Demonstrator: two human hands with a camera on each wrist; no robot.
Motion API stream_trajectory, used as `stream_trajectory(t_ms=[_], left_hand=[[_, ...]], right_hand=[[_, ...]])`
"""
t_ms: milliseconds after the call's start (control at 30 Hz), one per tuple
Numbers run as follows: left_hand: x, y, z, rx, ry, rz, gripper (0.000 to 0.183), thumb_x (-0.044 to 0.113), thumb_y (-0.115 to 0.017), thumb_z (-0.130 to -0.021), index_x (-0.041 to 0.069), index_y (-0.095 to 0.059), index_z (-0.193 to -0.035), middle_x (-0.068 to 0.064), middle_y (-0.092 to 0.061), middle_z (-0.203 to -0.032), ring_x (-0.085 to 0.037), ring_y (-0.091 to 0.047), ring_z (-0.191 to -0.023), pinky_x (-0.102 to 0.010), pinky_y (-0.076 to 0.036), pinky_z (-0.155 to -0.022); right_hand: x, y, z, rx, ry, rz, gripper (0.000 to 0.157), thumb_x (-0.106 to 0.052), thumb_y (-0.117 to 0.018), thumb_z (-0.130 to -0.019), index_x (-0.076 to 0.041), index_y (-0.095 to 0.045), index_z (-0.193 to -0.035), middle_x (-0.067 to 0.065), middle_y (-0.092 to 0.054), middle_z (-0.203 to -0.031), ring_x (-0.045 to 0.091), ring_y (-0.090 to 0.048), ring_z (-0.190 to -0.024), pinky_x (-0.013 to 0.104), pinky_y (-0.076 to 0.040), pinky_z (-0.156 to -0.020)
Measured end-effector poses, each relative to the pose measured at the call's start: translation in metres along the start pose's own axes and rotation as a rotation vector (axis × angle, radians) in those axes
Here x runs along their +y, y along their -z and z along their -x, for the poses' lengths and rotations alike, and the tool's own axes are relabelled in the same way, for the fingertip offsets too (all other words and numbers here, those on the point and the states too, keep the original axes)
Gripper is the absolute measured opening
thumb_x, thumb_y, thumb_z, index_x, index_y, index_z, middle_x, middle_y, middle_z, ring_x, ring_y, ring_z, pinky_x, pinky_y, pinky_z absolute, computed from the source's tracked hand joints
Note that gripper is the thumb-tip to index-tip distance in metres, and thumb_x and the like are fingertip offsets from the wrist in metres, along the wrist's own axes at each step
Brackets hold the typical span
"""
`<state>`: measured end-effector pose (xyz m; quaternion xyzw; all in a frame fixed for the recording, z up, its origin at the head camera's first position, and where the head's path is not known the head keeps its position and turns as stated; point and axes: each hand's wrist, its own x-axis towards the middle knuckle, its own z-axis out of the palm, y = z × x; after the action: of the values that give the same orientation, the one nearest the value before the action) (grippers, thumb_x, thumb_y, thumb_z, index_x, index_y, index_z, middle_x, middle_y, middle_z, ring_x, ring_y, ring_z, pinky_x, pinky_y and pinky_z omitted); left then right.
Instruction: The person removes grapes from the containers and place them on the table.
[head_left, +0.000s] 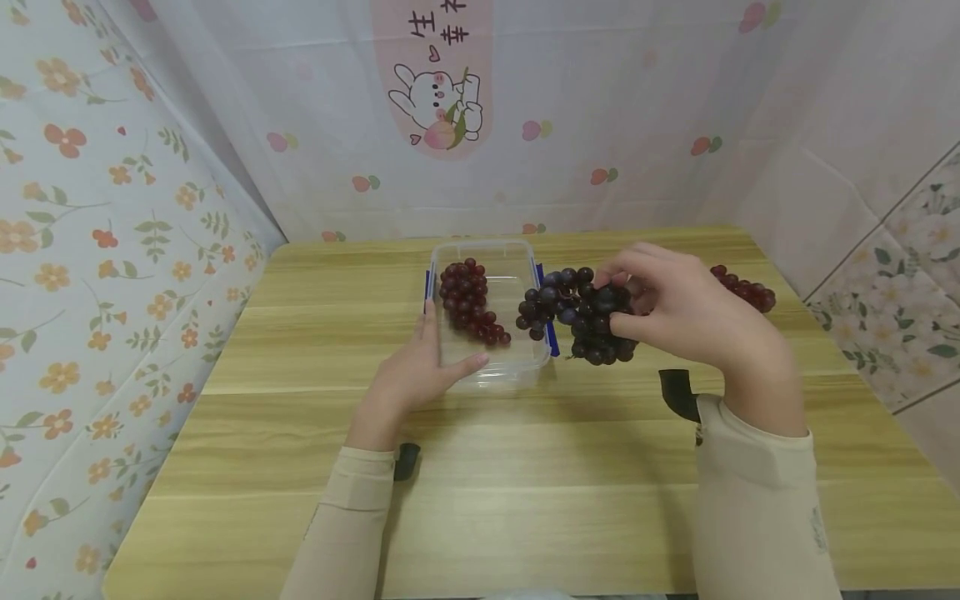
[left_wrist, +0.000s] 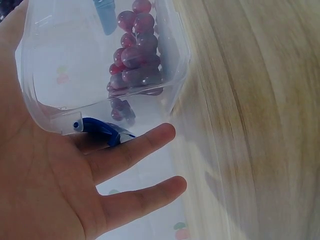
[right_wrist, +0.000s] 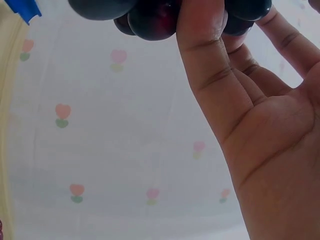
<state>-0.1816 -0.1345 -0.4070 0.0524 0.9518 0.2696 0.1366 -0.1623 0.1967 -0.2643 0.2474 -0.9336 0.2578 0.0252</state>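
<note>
My right hand [head_left: 675, 304] pinches a bunch of dark purple grapes [head_left: 592, 321] between thumb and fingers. The bunch hangs above the wooden table, its left end overlapping the right rim of a clear plastic container [head_left: 517, 362] in the head view. Up close in the right wrist view, the thumb presses against dark grapes [right_wrist: 152, 22]. My left hand [head_left: 412, 367] lies along the container's left side and front corner, fingers straight, the thumb over the front rim. Inside the container, a bunch of red grapes [head_left: 465, 300] lies toward the left. A blue side latch [left_wrist: 102, 129] shows beside the left fingers.
Another bunch of red grapes [head_left: 746, 287] lies on the table's far right, partly hidden behind the right hand. The wooden table [head_left: 525, 500] ends at a patterned curtain [head_left: 637, 108] behind. Flowered cloth [head_left: 112, 292] hangs on the left, tiles on the right.
</note>
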Motion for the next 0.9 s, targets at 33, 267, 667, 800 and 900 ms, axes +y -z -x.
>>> stream_trajectory(t_ms=[33, 267, 667, 800, 900], left_hand=[[0.000, 0.000, 0.000, 0.002, -0.001, 0.000, 0.133, 0.093, -0.049, -0.087, 0.016, 0.023, -0.168, -0.013, 0.005, -0.180, -0.044, -0.031, -0.160, -0.064, -0.047, -0.116], [-0.001, -0.001, 0.000, 0.008, -0.009, -0.004, 0.133, 0.095, -0.047, -0.086, 0.015, 0.020, -0.169, -0.012, 0.006, -0.180, -0.045, -0.032, -0.159, -0.063, -0.052, -0.110], [-0.001, -0.001, 0.001, 0.021, -0.017, 0.013, 0.130, 0.088, -0.052, -0.090, 0.013, 0.018, -0.170, -0.013, 0.006, -0.180, -0.043, -0.027, -0.162, -0.063, -0.042, -0.121], [-0.001, -0.001, 0.001, 0.026, -0.023, 0.020, 0.131, 0.089, -0.052, -0.089, 0.013, 0.018, -0.170, -0.012, 0.006, -0.180, -0.043, -0.026, -0.162, -0.062, -0.041, -0.122], [-0.002, -0.001, 0.000, 0.025, -0.020, 0.019, 0.131, 0.089, -0.052, -0.089, 0.014, 0.019, -0.169, -0.012, 0.006, -0.180, -0.043, -0.026, -0.162, -0.062, -0.041, -0.122]], right_hand=[[0.002, 0.000, 0.002, 0.006, -0.001, 0.001, 0.033, -0.003, -0.075, -0.091, -0.019, -0.071, -0.119, -0.001, -0.065, -0.117, 0.017, -0.053, -0.083, 0.026, -0.046, -0.070], [0.012, -0.003, 0.014, 0.060, 0.011, 0.007, 0.032, -0.004, -0.078, -0.090, -0.021, -0.070, -0.117, -0.003, -0.062, -0.106, 0.013, -0.050, -0.086, 0.023, -0.045, -0.069], [0.027, -0.005, 0.032, 0.096, -0.010, 0.050, 0.035, -0.001, -0.079, -0.085, -0.020, -0.070, -0.112, -0.002, -0.065, -0.105, 0.010, -0.053, -0.080, 0.022, -0.046, -0.065], [0.034, -0.005, 0.039, 0.093, -0.043, 0.091, 0.035, -0.002, -0.079, -0.083, -0.021, -0.070, -0.112, -0.001, -0.066, -0.109, 0.011, -0.055, -0.083, 0.023, -0.047, -0.068], [0.041, -0.005, 0.045, 0.093, -0.051, 0.117, 0.035, -0.002, -0.080, -0.082, -0.021, -0.070, -0.110, 0.000, -0.066, -0.107, 0.008, -0.053, -0.079, 0.024, -0.046, -0.067]])
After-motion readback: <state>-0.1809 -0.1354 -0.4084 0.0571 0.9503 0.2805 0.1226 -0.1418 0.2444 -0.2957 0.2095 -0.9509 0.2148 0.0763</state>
